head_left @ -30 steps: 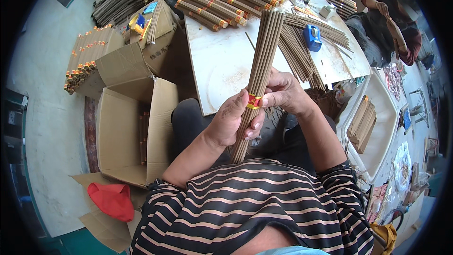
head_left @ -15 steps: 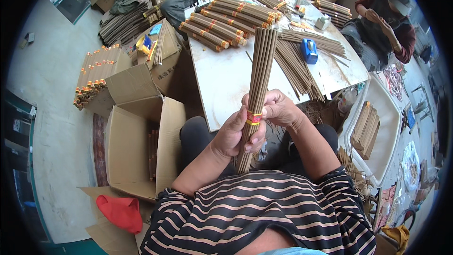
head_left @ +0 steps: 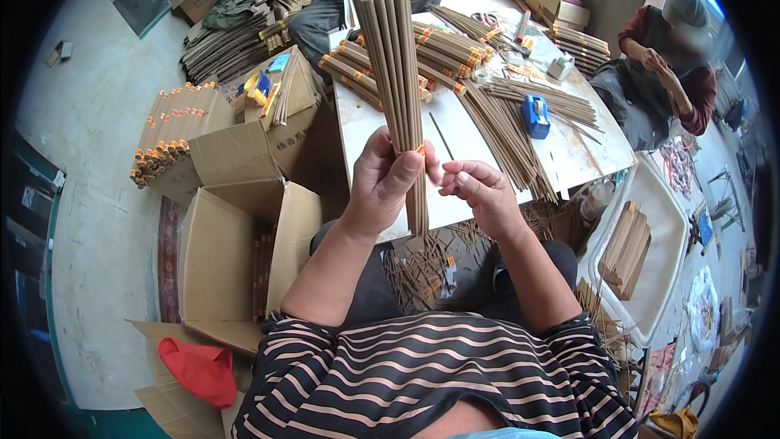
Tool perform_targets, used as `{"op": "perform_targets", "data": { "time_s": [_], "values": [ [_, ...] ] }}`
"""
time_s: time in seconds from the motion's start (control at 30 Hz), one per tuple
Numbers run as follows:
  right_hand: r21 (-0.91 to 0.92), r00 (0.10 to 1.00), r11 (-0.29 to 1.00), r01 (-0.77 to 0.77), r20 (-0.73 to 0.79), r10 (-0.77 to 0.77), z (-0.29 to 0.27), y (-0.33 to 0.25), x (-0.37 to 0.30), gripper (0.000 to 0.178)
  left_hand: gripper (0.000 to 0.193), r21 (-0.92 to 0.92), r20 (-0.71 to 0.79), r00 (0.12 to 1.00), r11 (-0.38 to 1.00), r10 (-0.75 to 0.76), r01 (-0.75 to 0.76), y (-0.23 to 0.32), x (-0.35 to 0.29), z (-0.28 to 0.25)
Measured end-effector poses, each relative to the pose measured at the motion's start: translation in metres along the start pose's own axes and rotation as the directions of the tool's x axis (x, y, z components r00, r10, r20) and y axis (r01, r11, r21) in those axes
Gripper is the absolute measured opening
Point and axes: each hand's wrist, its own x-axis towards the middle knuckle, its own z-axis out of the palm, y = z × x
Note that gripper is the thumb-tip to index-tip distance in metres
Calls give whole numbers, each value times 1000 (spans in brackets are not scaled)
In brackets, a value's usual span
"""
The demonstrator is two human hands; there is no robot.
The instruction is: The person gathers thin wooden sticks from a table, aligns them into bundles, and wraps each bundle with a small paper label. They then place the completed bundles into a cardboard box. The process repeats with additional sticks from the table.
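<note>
My left hand (head_left: 380,183) is wrapped round a bundle of brown incense sticks (head_left: 398,73), held upright above the near edge of the white table (head_left: 367,132). A red and yellow band shows partly at the bundle's middle, mostly behind my fingers. Just right of the bundle, my right hand (head_left: 485,197) is closed in a pinch; whatever lies between its fingertips is too small to make out. Beyond, banded bundles (head_left: 355,75) are heaped on the table. Loose sticks (head_left: 512,134) lie beside a blue tape dispenser (head_left: 535,116).
An open cardboard box (head_left: 215,264) with bundles inside stands at my left, near a red cloth (head_left: 199,372). To my right is a white tub (head_left: 660,276) holding sticks. Stacked bundles (head_left: 175,134) stand far left. Two people sit across the table, one holding something yellow.
The bundle has risen and shifted left in my left hand. My right hand has come off the band and moved slightly right. The view has shifted a little.
</note>
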Motion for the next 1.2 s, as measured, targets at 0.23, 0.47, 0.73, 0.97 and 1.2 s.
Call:
{"op": "perform_targets", "data": {
  "time_s": [0.23,0.47,0.73,0.97,1.2],
  "values": [
    [-97,998,995,-27,-54,22,-8,11,0,21,24,398,-164,986,913,-27,91,-49,1,-23],
    [-269,995,962,39,-78,-62,-1,10,6,31,15,363,-229,973,930,31,56,-44,22,-16],
    [-646,983,748,155,23,-183,46,-2,36,40,20,281,-279,958,959,67,15,-17,29,10],
    [-336,919,897,-288,167,358,65,-17,-6,28,14,-393,-59,943,876,-328,280,33,42,3],
    [-597,995,798,-79,3,101,72,-18,-12,24,22,-313,-54,968,925,-245,216,46,40,21]
  ]
}}
